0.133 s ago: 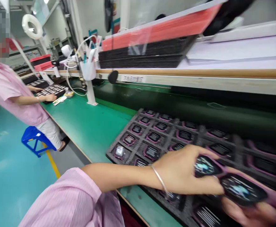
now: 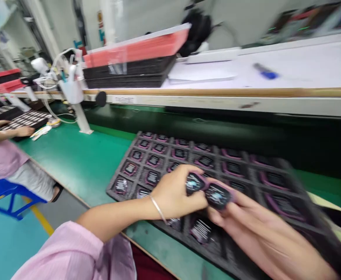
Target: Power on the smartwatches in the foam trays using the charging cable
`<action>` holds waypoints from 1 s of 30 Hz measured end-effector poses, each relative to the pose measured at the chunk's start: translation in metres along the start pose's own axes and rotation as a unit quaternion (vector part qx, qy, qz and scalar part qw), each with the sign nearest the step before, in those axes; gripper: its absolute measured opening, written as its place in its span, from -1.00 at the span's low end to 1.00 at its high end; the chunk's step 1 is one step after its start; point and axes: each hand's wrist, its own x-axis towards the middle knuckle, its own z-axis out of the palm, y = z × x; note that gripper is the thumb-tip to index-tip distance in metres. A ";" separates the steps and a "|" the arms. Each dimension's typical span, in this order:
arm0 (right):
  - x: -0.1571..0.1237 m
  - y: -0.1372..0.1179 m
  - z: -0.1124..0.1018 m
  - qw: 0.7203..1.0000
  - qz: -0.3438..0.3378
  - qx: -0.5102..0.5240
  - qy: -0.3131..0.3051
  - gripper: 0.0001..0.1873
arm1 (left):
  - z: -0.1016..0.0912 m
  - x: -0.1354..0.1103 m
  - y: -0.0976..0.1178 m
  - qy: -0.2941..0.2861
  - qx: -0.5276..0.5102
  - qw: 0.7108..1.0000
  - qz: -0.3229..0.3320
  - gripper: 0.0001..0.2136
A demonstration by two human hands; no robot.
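Now the left hand pinches a black watch between pressed-together fingers, the right hand pinches a second watch at its 4 o'clock, end to end above the foam tray.

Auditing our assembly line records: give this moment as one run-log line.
left hand: holds pink-rimmed device | right hand: holds second pink-rimmed device | below: black foam tray
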 end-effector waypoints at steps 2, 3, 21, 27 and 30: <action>-0.003 -0.004 0.001 0.997 0.004 0.062 -0.036 -0.47 | 0.003 0.001 -0.002 0.014 -0.001 1.000 0.023 -0.58; -0.003 -0.006 0.003 0.995 -0.003 0.086 -0.049 -0.48 | 0.004 0.001 -0.003 0.018 0.000 0.999 0.034 -0.59; 0.000 -0.009 0.005 0.974 -0.055 0.164 -0.143 -0.57 | 0.008 0.003 -0.003 0.043 0.021 0.997 0.062 -0.64; 0.000 -0.009 0.005 0.973 -0.063 0.165 -0.147 -0.57 | 0.007 0.004 -0.003 0.043 0.026 0.997 0.061 -0.65; 0.000 -0.009 0.005 0.973 -0.064 0.165 -0.144 -0.55 | 0.007 0.005 -0.002 0.046 0.022 0.997 0.060 -0.65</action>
